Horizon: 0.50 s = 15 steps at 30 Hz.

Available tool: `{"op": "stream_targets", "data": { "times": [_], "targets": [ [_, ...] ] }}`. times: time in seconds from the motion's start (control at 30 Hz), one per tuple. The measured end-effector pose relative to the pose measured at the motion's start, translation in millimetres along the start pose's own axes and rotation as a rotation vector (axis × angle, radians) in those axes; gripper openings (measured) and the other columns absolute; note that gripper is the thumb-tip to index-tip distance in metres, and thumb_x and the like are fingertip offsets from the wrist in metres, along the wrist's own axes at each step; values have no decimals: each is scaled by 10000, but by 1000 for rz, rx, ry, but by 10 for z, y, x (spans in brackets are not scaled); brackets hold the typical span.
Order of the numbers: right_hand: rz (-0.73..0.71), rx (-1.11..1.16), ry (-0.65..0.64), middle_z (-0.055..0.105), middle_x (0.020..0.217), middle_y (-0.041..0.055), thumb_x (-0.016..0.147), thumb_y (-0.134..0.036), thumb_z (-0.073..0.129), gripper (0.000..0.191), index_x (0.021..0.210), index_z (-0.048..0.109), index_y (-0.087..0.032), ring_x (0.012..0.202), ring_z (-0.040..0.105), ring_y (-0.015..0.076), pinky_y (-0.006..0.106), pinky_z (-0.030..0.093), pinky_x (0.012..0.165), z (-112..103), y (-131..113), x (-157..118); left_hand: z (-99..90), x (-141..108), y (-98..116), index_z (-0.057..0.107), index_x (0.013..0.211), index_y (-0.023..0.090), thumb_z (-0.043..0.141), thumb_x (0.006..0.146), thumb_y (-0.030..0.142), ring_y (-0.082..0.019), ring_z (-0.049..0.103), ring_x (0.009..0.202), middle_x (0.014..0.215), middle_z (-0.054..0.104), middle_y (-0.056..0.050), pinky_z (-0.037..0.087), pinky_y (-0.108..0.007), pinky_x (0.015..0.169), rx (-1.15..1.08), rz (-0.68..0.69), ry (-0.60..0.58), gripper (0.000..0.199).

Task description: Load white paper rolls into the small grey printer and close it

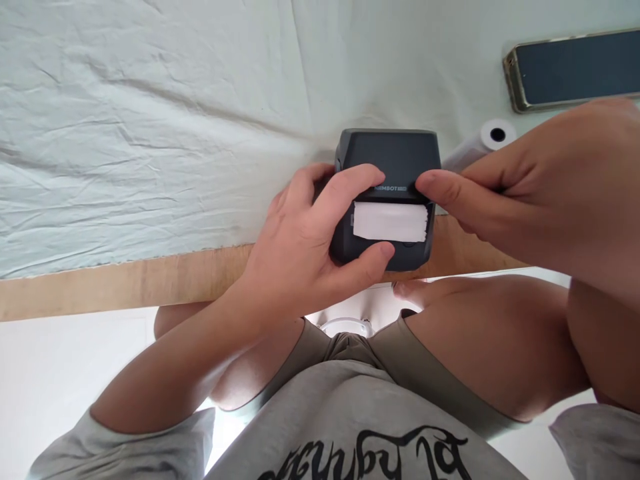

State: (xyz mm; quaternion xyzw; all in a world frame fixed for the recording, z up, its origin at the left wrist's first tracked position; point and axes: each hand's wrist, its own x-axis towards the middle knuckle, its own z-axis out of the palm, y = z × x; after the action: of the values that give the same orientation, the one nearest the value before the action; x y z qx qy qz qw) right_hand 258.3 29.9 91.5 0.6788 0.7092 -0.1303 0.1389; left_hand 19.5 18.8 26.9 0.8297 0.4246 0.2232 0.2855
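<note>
A small black printer [390, 157] lies at the table's near edge, with a strip of white paper [390, 222] showing across its front part. My left hand [320, 233] wraps round the printer's left side, its index finger on the lid and its thumb near the front edge. My right hand [530, 180] is at the printer's right side, thumb against the lid's lower right corner and the other fingers curled behind, mostly out of sight. Just behind my right hand, a white paper roll [507, 133] is partly covered.
A phone [580, 70] with a dark screen lies at the back right. A wrinkled pale cloth [150, 133] covers the table, whose bare wooden edge [125, 283] runs in front of my legs.
</note>
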Motion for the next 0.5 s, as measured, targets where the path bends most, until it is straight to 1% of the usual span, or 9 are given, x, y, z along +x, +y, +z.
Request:
{"op": "stream_targets", "data": {
  "times": [0.03,0.1,0.2,0.27,0.4,0.5],
  "targets": [
    [37,-23,-42,243,388,-42,1178,-683,421,846,540,502,-134,453,198,13,326,332,761,-24,-17,31,-6,-3,4,629,1603,297,667,1056,583,-411,654,1524,1582,667,-136,554,-634,1325,-10,-5,-2,618],
    [91,-69,-76,326,408,-28,1160,-769,418,867,561,544,-155,479,229,37,340,332,758,-66,-38,73,-8,-7,9,628,1610,298,682,1052,556,-398,643,1540,1582,662,-133,547,-618,1342,-10,-13,-2,617],
    [147,-120,-126,459,501,18,1115,-885,391,898,611,602,-172,555,290,73,351,299,734,-100,-53,88,5,-8,12,632,1596,260,683,1048,496,-398,610,1581,1568,665,-159,543,-632,1346,2,13,10,599],
    [148,-138,-163,529,585,47,1125,-874,366,889,639,602,-168,608,311,89,353,290,738,-106,-54,80,13,-6,18,635,1584,244,680,1043,462,-405,608,1585,1560,666,-173,548,-650,1336,9,15,16,585],
    [131,-180,-162,615,735,74,1144,-827,356,845,682,597,-162,663,296,98,352,292,781,-111,-68,71,16,-8,36,643,1574,263,703,1020,464,-404,650,1542,1581,651,-171,544,-675,1327,7,-30,7,592],
    [162,-197,-177,653,787,84,1142,-833,323,860,702,638,-164,664,306,91,353,336,805,-124,-107,89,29,-19,30,632,1587,259,734,998,478,-421,657,1540,1606,628,-185,543,-696,1319,17,-32,-4,636]
  ]
}}
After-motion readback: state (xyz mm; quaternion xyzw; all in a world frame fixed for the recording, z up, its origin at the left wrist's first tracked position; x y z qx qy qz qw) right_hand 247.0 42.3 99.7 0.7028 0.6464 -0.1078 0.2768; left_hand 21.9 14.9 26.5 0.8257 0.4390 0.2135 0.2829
